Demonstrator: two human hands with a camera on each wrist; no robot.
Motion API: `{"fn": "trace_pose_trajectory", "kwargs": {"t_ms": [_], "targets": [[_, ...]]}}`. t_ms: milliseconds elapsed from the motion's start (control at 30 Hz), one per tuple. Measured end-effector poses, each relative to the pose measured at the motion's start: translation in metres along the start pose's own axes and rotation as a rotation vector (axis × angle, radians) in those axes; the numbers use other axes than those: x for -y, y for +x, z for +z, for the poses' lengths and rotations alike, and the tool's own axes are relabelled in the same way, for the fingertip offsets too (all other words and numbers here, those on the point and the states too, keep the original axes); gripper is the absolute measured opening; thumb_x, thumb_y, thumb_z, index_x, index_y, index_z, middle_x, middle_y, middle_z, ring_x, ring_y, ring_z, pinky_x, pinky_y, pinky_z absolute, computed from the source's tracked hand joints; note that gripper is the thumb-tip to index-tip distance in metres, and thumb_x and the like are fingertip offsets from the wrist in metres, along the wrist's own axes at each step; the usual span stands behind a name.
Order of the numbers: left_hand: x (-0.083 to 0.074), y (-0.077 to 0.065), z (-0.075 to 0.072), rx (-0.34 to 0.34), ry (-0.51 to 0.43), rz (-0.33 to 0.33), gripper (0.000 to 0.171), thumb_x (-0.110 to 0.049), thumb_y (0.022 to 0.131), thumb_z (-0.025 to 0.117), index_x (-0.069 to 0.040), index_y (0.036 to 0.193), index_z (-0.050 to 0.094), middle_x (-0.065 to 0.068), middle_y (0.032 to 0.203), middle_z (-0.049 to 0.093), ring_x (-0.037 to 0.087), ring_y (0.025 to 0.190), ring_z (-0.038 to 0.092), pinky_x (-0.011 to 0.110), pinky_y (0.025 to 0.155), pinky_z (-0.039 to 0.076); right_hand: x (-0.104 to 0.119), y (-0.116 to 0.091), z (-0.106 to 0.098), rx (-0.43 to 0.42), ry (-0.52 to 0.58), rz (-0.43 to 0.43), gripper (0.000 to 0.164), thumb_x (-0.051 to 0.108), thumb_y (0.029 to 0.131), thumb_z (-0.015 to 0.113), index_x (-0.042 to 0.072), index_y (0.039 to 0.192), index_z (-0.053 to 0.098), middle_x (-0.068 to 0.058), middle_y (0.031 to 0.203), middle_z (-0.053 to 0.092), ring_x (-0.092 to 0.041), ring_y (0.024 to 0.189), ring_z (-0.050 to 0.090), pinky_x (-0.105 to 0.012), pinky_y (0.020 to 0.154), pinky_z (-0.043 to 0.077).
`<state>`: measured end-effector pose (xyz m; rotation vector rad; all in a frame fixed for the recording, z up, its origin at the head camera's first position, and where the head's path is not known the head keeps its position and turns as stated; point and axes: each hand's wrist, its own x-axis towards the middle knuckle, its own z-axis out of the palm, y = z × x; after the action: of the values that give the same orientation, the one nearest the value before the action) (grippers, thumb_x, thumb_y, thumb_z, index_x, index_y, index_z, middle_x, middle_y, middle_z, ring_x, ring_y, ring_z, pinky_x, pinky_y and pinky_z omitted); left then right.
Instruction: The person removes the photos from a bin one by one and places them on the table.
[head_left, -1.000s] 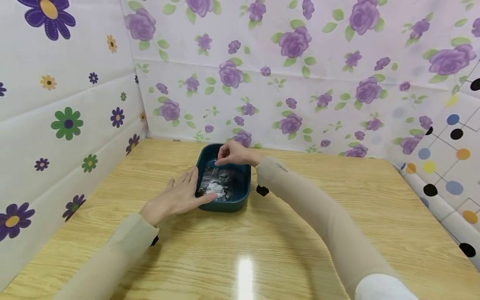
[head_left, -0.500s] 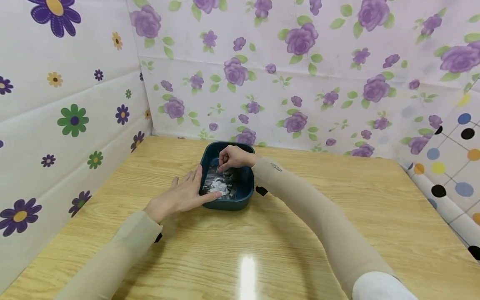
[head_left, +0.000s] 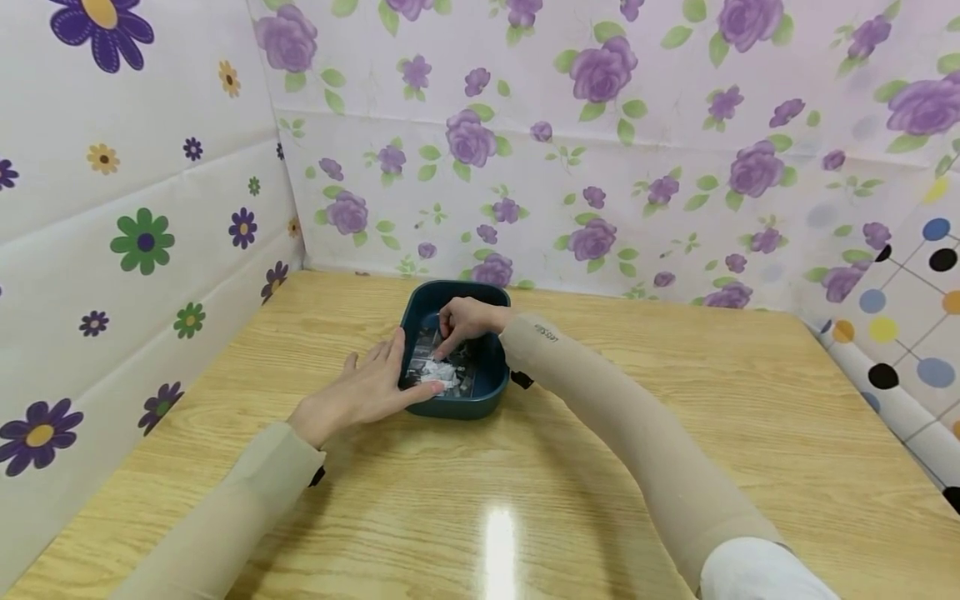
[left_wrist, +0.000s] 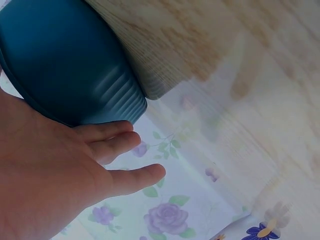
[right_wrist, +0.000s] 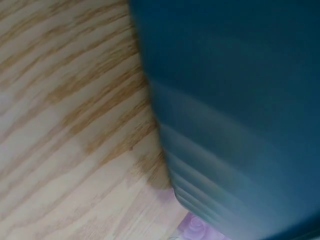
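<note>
A dark blue rectangular basin (head_left: 491, 375) with rounded corners stands on the table, near the back. A dark, grey-and-white patterned layer (head_left: 422, 343) covers part of its floor, and a small heap of white scraps (head_left: 441, 372) lies on it. My left hand (head_left: 367, 379) rests against the basin's left and near rim with fingers spread; the left wrist view shows it beside the ribbed outer wall. My right hand (head_left: 468, 321) reaches inside over the right rim, fingers bent, fingertips down at the heap. Whether they pinch a scrap is too small to tell.
The wooden table (head_left: 637, 467) extends widely around the basin. A purple-flowered cloth (head_left: 525, 167) hangs right behind it. Another flowered sheet (head_left: 150, 292) hangs along the left, and a dotted one (head_left: 900, 350) along the right.
My right hand has moved from the far part of the basin toward me and down, to the white scraps. The left hand has stayed at the rim. The head view shifted slightly.
</note>
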<state>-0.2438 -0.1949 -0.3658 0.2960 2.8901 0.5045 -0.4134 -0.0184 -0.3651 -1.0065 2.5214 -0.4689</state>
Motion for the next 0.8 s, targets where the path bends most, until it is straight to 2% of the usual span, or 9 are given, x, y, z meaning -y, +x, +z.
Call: {"fn": "trace_pose_trajectory", "kwargs": {"t_ms": [267, 433, 667, 800], "targets": [[-0.0003, 0.0001, -0.0004, 0.004, -0.009, -0.003, 0.121, -0.09, 0.076, 0.033, -0.009, 0.154, -0.013, 0.014, 0.163, 0.0, 0.036, 0.151, 0.007, 0.072, 0.111, 0.002, -0.0011, 0.002, 0.0021, -0.011, -0.058, -0.02, 0.035, 0.037, 0.075, 0.082, 0.012, 0.087, 0.062, 0.002, 0.074, 0.055, -0.012, 0.065, 0.049, -0.022, 0.062, 0.041], [0.0003, -0.0004, -0.0008, 0.009, -0.008, -0.001, 0.12, -0.089, 0.077, 0.033, -0.009, 0.154, -0.015, 0.016, 0.163, 0.001, 0.038, 0.15, 0.008, 0.072, 0.111, 0.002, 0.0011, 0.0016, 0.0036, -0.059, -0.08, -0.066, 0.035, 0.034, 0.076, 0.083, 0.01, 0.088, 0.062, 0.001, 0.075, 0.055, -0.012, 0.065, 0.05, -0.021, 0.063, 0.041], [0.0002, -0.0008, -0.0018, 0.006, -0.027, 0.002, 0.12, -0.088, 0.078, 0.034, -0.008, 0.153, -0.015, 0.017, 0.163, 0.002, 0.038, 0.15, 0.008, 0.071, 0.111, 0.001, 0.0045, -0.0013, 0.0038, -0.136, -0.14, -0.113, 0.034, 0.031, 0.076, 0.083, 0.008, 0.093, 0.064, -0.003, 0.087, 0.063, -0.013, 0.073, 0.055, -0.022, 0.067, 0.044], [-0.0003, -0.0012, -0.0011, 0.01, -0.026, -0.003, 0.12, -0.088, 0.078, 0.033, -0.008, 0.153, -0.015, 0.017, 0.163, 0.002, 0.038, 0.15, 0.009, 0.071, 0.111, 0.002, 0.0051, -0.0053, 0.0004, -0.169, -0.091, -0.115, 0.028, 0.025, 0.08, 0.08, 0.008, 0.096, 0.065, -0.006, 0.091, 0.066, -0.016, 0.077, 0.061, -0.025, 0.072, 0.05]]}}
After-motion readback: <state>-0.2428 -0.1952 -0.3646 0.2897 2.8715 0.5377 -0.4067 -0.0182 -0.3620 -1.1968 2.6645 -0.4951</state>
